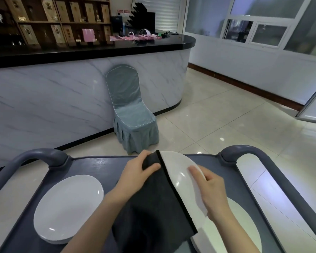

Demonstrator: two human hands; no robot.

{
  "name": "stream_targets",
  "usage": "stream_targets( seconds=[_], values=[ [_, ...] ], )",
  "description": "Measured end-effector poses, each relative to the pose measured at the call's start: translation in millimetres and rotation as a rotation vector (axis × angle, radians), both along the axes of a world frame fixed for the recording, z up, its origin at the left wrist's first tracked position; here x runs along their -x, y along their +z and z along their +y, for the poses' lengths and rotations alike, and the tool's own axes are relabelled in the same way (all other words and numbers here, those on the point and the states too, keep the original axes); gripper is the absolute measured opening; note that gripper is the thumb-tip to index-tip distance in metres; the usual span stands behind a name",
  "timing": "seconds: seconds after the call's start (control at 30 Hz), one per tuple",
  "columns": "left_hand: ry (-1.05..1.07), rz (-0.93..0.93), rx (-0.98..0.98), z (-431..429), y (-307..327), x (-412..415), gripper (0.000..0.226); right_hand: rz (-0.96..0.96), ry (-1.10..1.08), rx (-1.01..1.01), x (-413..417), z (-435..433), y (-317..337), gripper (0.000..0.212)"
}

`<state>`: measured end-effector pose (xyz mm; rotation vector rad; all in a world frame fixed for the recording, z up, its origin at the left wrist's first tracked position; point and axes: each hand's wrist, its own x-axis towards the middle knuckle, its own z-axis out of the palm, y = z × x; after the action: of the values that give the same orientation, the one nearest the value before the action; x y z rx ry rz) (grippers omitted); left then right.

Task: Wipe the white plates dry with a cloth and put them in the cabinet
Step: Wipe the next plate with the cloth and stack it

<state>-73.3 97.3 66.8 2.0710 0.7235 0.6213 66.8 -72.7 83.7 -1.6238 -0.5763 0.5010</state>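
Note:
A white oval plate is held tilted above the grey cart top. A dark grey cloth drapes over its left half. My left hand grips the cloth and the plate's far left edge, thumb on top of the cloth. My right hand holds the plate's right rim, fingers lying on its bare face. A stack of white plates sits on the cart at the left. Another white plate lies on the cart at the lower right, partly hidden under my right forearm.
The cart has curved grey handles at the left and the right. Beyond it stands a chair in a blue-grey cover against a marble-fronted bar counter. Shelves with boxes line the back wall. Tiled floor lies to the right.

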Motion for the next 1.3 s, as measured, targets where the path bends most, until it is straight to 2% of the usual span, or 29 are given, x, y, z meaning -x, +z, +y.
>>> stream_targets(
  seconds=[0.07,0.17,0.27,0.37,0.43,0.47,0.57,0.63,0.7,0.77,0.9,1.0,1.07,1.13,1.2,1.3],
  values=[
    [0.021,-0.073,0.169,-0.6,-11.7,11.1,0.012,0.019,-0.026,0.01,-5.0,-4.5,-1.2,0.019],
    [0.055,-0.086,0.249,-4.1,-20.2,14.7,0.003,-0.036,0.022,0.008,-3.2,-6.9,-0.3,0.027],
    [0.015,-0.091,0.201,-2.1,-8.0,9.9,0.007,-0.155,0.164,0.049,-1.8,-3.8,6.8,0.031],
    [-0.13,0.032,0.012,-3.2,6.2,4.2,0.025,-0.314,0.332,0.135,1.4,3.8,9.9,0.023],
    [-0.19,0.071,-0.046,-7.1,9.4,3.2,0.021,-0.372,0.39,0.154,2.7,6.7,11.4,0.02],
    [-0.186,0.037,-0.008,-8.8,8.6,4.6,0.017,-0.382,0.392,0.144,1.3,6.8,13.0,0.02],
    [0.034,-0.155,0.167,-15.0,-4.3,13.8,0.019,-0.327,0.27,0.063,-5.4,2.2,15.6,0.021],
    [0.244,-0.253,0.292,-22.9,-17.0,18.0,0.015,-0.184,0.11,-0.002,-4.6,-0.6,8.6,0.022],
    [0.366,-0.258,0.408,-27.9,-25.9,17.4,0.015,-0.029,-0.012,-0.005,3.6,-1.7,-2.0,0.024],
    [0.384,-0.183,0.385,-22.1,-27.8,17.2,0.02,0.017,-0.03,0.032,12.8,-3.2,-11.5,0.023],
    [0.195,-0.1,0.167,0.9,-12.3,16.6,0.02,-0.077,0.156,0.031,8.4,0.6,-4.5,0.024],
    [-0.103,0.062,-0.023,2.5,0.3,7.8,0.021,-0.323,0.408,0.169,5.7,11.5,6.4,0.017],
    [-0.178,0.08,-0.03,-1.6,0.8,6.4,0.024,-0.39,0.45,0.19,4.8,14.2,8.2,0.021],
    [-0.033,-0.037,0.097,-5.3,-4.7,13.1,0.021,-0.328,0.372,0.117,-1.4,11.5,9.9,0.019],
    [0.269,-0.17,0.256,-13.3,-14.1,19.1,0.022,-0.193,0.179,0.01,-2.3,8.5,6.8,0.024],
    [0.7,-0.277,0.518,-40.5,-29.3,12.7,0.028,0.066,-0.178,-0.123,16.9,16.9,-8.1,0.041]
  ],
)
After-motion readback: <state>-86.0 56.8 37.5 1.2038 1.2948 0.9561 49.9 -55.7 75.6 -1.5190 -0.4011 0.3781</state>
